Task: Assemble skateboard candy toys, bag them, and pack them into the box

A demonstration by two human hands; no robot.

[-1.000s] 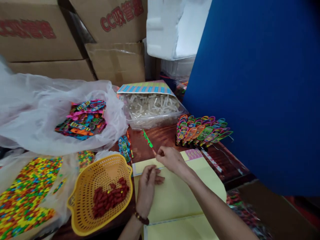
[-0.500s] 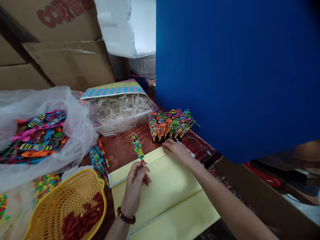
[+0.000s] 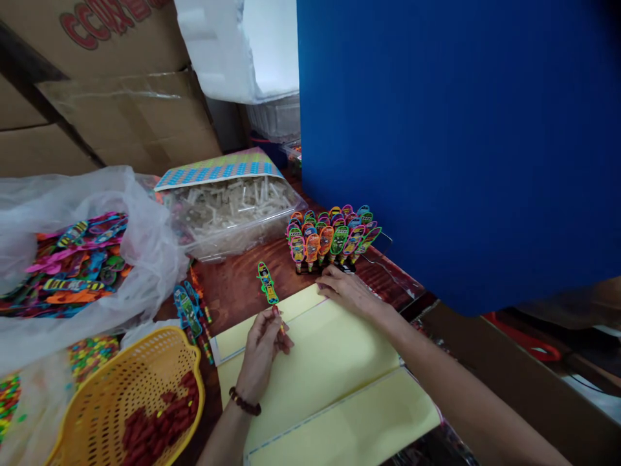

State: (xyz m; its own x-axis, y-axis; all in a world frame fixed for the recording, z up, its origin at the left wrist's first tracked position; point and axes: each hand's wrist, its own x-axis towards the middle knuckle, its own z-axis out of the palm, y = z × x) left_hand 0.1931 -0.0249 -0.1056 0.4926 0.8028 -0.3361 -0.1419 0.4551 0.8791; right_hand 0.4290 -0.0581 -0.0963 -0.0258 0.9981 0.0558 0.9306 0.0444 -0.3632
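Observation:
My left hand [image 3: 262,346] pinches the thin stem of a small green skateboard-shaped toy stick [image 3: 267,283] and holds it upright over the yellow paper sheets [image 3: 320,362]. My right hand [image 3: 347,291] lies on the table at the foot of a stand of several colourful skateboard sticks [image 3: 332,238], with its fingers curled at the dark base. What those fingers hold, if anything, is hidden.
A yellow basket [image 3: 121,401] of dark red pieces sits front left. A clear plastic bag [image 3: 72,259] holds more skateboard toys; a clear tub [image 3: 233,213] holds pale tubes. Loose toys [image 3: 187,310] lie beside the paper. A blue board [image 3: 460,142] stands right; cardboard boxes [image 3: 121,123] behind.
The green stick passed from my right hand to my left. My right hand moved right to the base of the stick stand. The view swung to the right.

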